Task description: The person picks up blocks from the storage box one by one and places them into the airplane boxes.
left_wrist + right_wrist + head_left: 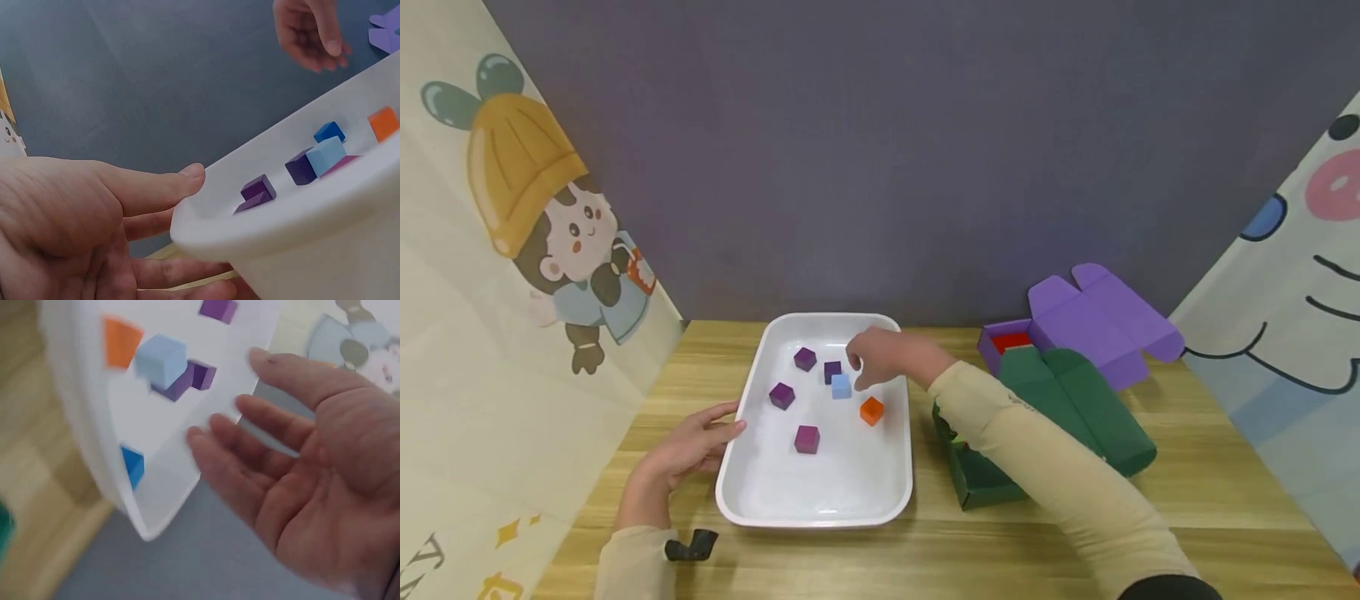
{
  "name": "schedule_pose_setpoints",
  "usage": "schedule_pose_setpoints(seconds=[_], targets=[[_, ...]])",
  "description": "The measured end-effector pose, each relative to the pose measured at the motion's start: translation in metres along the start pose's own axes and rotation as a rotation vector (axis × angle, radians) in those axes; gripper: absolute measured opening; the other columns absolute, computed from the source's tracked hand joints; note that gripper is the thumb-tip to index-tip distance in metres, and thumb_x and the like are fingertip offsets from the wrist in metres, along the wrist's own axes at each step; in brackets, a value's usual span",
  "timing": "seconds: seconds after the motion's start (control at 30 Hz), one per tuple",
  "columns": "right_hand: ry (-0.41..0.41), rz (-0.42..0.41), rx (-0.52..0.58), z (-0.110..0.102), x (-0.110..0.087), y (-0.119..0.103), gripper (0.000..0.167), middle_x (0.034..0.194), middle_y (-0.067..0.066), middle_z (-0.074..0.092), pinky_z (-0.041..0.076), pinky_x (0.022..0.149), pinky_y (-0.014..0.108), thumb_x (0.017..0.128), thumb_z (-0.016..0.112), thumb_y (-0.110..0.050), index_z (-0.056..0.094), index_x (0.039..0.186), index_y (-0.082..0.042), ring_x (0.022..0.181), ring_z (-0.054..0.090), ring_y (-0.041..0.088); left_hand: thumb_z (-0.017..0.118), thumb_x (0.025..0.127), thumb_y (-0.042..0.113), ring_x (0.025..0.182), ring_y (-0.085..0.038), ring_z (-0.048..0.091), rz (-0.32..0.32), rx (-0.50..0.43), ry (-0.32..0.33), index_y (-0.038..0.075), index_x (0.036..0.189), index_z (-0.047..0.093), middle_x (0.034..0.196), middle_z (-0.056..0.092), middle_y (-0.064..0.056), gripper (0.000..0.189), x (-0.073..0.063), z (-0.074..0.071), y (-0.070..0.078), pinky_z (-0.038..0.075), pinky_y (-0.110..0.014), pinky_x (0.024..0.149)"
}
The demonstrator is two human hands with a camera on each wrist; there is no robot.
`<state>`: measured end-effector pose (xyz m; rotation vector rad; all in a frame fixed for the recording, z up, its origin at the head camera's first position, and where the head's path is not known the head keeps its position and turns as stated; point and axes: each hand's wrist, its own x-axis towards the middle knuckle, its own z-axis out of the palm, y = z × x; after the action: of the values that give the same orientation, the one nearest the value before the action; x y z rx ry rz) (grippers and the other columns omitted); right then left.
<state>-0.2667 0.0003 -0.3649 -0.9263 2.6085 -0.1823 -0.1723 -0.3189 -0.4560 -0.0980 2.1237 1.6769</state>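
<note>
My left hand (688, 446) touches the left side of a white tray (820, 500), its thumb tip at the rim and other fingers against the outer wall. My right hand (883, 358) hovers over the tray's far right part, holding nothing, fingers loosely bent and apart in the right wrist view. Near it in the tray are a light blue cube (841, 386), a dark purple cube (832, 372) and an orange cube (872, 411). Purple cubes (782, 396) and a magenta cube (807, 439) lie further left. A blue cube (330, 132), hidden in the head view, sits by the tray wall.
Right of the tray stands an open green box (992, 487), partly covered by my right sleeve. Behind it is an open purple box (1105, 325) with red inside. A dark grey panel (880, 167) rises behind the wooden table (955, 550); printed cloths hang on both sides.
</note>
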Motion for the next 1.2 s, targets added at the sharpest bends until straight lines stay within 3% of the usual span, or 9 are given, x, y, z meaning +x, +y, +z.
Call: schedule_pose_setpoints(seconds=[0.17,0.3,0.43,0.67,0.8,0.97,1.2], targets=[[-0.049,0.183,0.265,0.005,0.007,-0.003,0.02,0.086,0.002,0.061,0.055,0.072,0.032,0.087,0.075,-0.026,0.063,0.089,-0.011,0.078,0.062,0.023,0.059,0.099,0.03,0.099,-0.037,0.065,0.004,0.007,-0.005,-0.001,0.151,0.025,0.124,0.056,-0.029,0.07,0.0,0.0,0.0,0.056,-0.049,0.079],[-0.018,0.285,0.361,0.011,0.014,-0.004,0.02,0.086,0.005,0.061,0.055,0.07,0.033,0.086,0.076,-0.022,0.063,0.087,-0.008,0.086,0.066,0.029,0.059,0.099,0.029,0.1,-0.037,0.065,0.016,-0.011,-0.019,-0.002,0.151,0.023,0.124,0.056,-0.029,0.07,-0.003,-0.002,0.0,0.056,-0.048,0.079],[0.01,0.368,0.339,0.022,0.017,-0.009,0.022,0.085,0.005,0.06,0.052,0.063,0.03,0.084,0.077,-0.023,0.064,0.089,-0.006,0.081,0.066,0.028,0.058,0.099,0.028,0.1,-0.036,0.065,0.018,-0.013,-0.023,-0.003,0.151,0.022,0.124,0.056,-0.029,0.07,-0.006,-0.003,0.001,0.055,-0.048,0.079],[0.006,0.459,0.311,0.049,0.019,-0.012,0.029,0.08,0.006,0.058,0.047,0.061,0.027,0.077,0.082,-0.016,0.064,0.094,-0.002,0.069,0.055,0.019,0.059,0.099,0.028,0.103,-0.038,0.063,0.025,-0.039,-0.039,-0.002,0.151,0.022,0.126,0.054,-0.03,0.07,-0.002,-0.001,-0.002,0.055,-0.049,0.081],[0.009,0.464,0.256,0.065,0.029,-0.004,0.021,0.074,0.008,0.06,0.044,0.053,0.026,0.073,0.08,-0.004,0.063,0.084,-0.001,0.06,0.055,0.017,0.059,0.099,0.028,0.102,-0.038,0.064,0.017,-0.061,-0.053,-0.001,0.151,0.021,0.126,0.054,-0.029,0.071,0.001,0.0,-0.003,0.055,-0.049,0.081],[0.038,0.412,0.173,0.076,0.038,0.0,0.014,0.075,0.01,0.059,0.041,0.047,0.025,0.068,0.071,0.005,0.063,0.077,-0.001,0.059,0.054,0.019,0.059,0.099,0.028,0.099,-0.037,0.065,0.011,-0.057,-0.017,-0.001,0.151,0.023,0.123,0.058,-0.027,0.07,-0.001,0.001,-0.001,0.055,-0.049,0.079],[0.083,0.45,0.288,0.089,0.039,0.0,0.022,0.077,0.008,0.056,0.042,0.052,0.027,0.072,0.074,-0.004,0.06,0.09,-0.003,0.065,0.053,0.02,0.06,0.098,0.03,0.1,-0.036,0.065,-0.002,-0.052,-0.028,0.001,0.152,0.023,0.12,0.06,-0.027,0.072,-0.003,0.002,0.001,0.055,-0.048,0.08]])
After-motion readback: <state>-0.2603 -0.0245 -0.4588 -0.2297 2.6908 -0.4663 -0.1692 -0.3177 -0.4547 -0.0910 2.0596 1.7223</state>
